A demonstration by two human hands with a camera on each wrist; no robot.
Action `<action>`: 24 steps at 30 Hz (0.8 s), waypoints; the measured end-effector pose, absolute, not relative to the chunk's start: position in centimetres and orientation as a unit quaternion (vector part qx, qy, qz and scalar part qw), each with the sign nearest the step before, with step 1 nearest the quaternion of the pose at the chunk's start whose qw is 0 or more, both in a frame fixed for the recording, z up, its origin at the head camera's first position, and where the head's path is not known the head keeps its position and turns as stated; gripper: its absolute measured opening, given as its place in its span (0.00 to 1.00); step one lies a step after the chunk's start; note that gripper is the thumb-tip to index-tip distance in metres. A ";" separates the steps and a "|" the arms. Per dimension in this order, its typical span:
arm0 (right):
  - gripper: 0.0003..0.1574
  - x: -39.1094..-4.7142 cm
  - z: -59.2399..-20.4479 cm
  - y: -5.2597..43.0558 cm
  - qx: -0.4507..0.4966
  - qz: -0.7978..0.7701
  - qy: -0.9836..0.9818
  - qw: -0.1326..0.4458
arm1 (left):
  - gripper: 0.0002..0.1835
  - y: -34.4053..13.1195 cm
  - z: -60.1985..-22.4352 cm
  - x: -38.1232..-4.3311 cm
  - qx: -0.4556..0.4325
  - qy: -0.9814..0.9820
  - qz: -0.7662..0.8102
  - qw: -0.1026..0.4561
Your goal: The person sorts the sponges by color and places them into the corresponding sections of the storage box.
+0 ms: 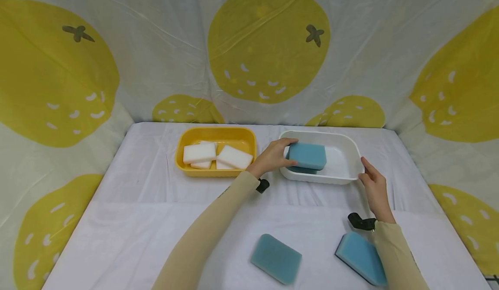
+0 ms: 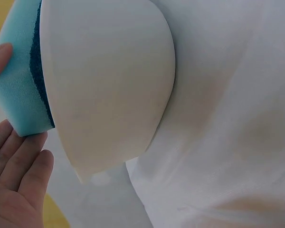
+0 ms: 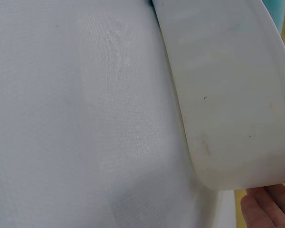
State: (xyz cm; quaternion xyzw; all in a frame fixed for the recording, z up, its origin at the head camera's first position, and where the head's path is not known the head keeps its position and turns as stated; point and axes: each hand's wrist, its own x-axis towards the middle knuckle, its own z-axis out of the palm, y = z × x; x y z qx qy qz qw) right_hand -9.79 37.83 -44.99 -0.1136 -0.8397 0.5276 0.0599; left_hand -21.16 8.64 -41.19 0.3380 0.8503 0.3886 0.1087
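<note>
In the head view my left hand (image 1: 276,155) pinches a light blue sponge (image 1: 307,155) by its left end, thumb on the near side and fingers on the far side. The sponge is at the left part of a white basin (image 1: 343,179). A darker blue-green piece (image 1: 306,170) shows under it; whether this is a second sponge I cannot tell. The left wrist view shows a dark blue scouring layer (image 2: 38,71) on the sponge. My right hand (image 1: 375,190) holds the basin's right end at the rim; in the right wrist view its fingers (image 3: 263,209) are partly cut off.
A yellow basin (image 1: 214,173) with several white sponge blocks (image 1: 199,153) stands left of the white one. Nearer me, a blue-green sponge (image 1: 276,259) lies flat on the white cloth (image 1: 136,229). Another blue sponge (image 1: 360,257) lies partly behind the right sleeve.
</note>
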 end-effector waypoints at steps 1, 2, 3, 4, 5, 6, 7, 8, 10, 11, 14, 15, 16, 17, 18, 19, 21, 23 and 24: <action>0.34 -9.8 -45.0 37.8 -0.114 0.528 -0.839 0.060 | 0.38 8.6 -41.2 -21.2 0.338 0.850 0.388 0.110; 0.34 -9.8 -44.9 37.8 -0.114 0.528 -0.839 0.060 | 0.38 8.7 -41.2 -21.2 0.338 0.850 0.389 0.111; 0.34 -9.8 -44.9 37.8 -0.115 0.528 -0.839 0.059 | 0.38 8.7 -41.2 -21.2 0.338 0.851 0.388 0.111; 0.34 -9.8 -44.9 37.8 -0.116 0.528 -0.839 0.058 | 0.38 8.7 -41.3 -21.2 0.338 0.851 0.387 0.111; 0.34 -9.8 -44.9 37.8 -0.117 0.528 -0.839 0.057 | 0.38 8.7 -41.3 -21.3 0.339 0.851 0.386 0.111; 0.34 -9.8 -44.9 37.8 -0.118 0.528 -0.839 0.057 | 0.38 8.7 -41.4 -21.3 0.339 0.851 0.385 0.111; 0.34 -9.8 -44.9 37.8 -0.118 0.527 -0.840 0.057 | 0.38 8.7 -41.4 -21.3 0.339 0.852 0.383 0.111; 0.34 -9.8 -44.9 37.8 -0.119 0.526 -0.840 0.057 | 0.38 8.8 -41.5 -21.4 0.339 0.852 0.382 0.111; 0.34 -9.9 -45.0 37.9 -0.120 0.526 -0.840 0.056 | 0.38 8.8 -41.6 -21.5 0.339 0.854 0.378 0.111; 0.34 -9.9 -45.0 37.9 -0.121 0.525 -0.841 0.054 | 0.38 8.8 -41.7 -21.6 0.338 0.855 0.376 0.111; 0.33 -9.9 -45.1 38.0 -0.122 0.526 -0.840 0.051 | 0.38 8.9 -41.9 -21.7 0.338 0.860 0.367 0.110; 0.33 -9.9 -45.1 38.0 -0.122 0.527 -0.840 0.049 | 0.38 8.9 -41.9 -21.7 0.338 0.861 0.364 0.110; 0.33 -10.0 -45.1 38.0 -0.123 0.526 -0.840 0.048 | 0.38 8.8 -42.0 -21.7 0.338 0.862 0.361 0.109; 0.33 -9.9 -45.1 38.0 -0.123 0.527 -0.840 0.048 | 0.38 8.8 -42.0 -21.7 0.338 0.863 0.359 0.109; 0.33 -9.9 -45.1 38.0 -0.123 0.527 -0.839 0.049 | 0.38 8.8 -42.0 -21.7 0.339 0.864 0.356 0.109; 0.33 -9.9 -45.1 38.0 -0.123 0.527 -0.839 0.049 | 0.38 8.8 -42.0 -21.7 0.339 0.865 0.353 0.109; 0.33 -9.9 -45.1 38.0 -0.124 0.527 -0.839 0.049 | 0.38 8.8 -42.1 -21.7 0.340 0.867 0.347 0.111; 0.33 -9.8 -45.1 37.9 -0.124 0.527 -0.839 0.049 | 0.38 8.9 -42.1 -21.8 0.340 0.869 0.342 0.114; 0.33 -9.8 -45.1 37.9 -0.123 0.527 -0.840 0.050 | 0.38 8.9 -42.1 -21.7 0.341 0.869 0.339 0.115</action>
